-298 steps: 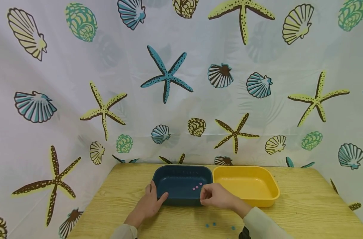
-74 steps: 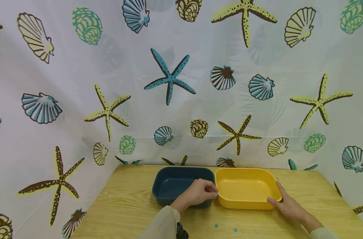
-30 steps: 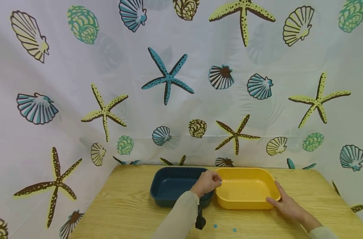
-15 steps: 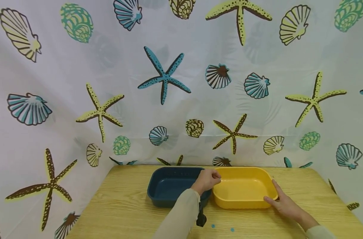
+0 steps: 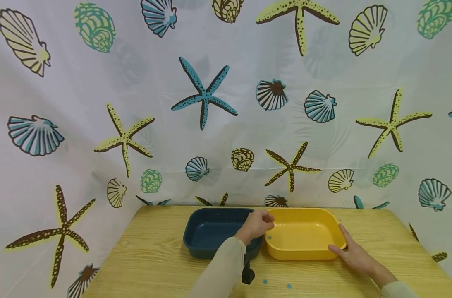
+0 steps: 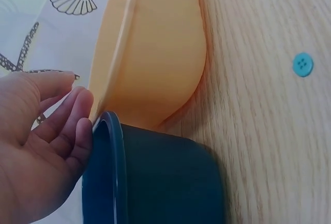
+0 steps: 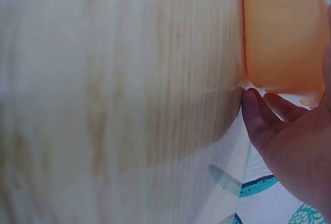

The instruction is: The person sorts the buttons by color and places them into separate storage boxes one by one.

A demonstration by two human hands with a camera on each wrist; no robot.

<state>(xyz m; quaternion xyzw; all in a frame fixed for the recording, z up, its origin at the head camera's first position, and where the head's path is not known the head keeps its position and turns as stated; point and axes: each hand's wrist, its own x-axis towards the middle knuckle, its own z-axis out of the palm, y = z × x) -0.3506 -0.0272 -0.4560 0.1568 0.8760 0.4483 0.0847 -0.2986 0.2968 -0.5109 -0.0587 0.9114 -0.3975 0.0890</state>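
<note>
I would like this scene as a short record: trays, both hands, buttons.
Trays: dark blue tray on the left, yellow tray beside it, on a wooden table
Left hand: over where the trays meet, fingers loosely curled
Right hand: touching the yellow tray's right end
Buttons: two blue buttons on the table; third blue button at the yellow tray's left inner wall

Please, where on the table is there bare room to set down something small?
The table is bare left of the blue bin, towards the patterned curtain, and right of the yellow bin, beyond the right hand. It is crowded where the bins adjoin, under the left hand, and in front, where two blue buttons lie.
</note>
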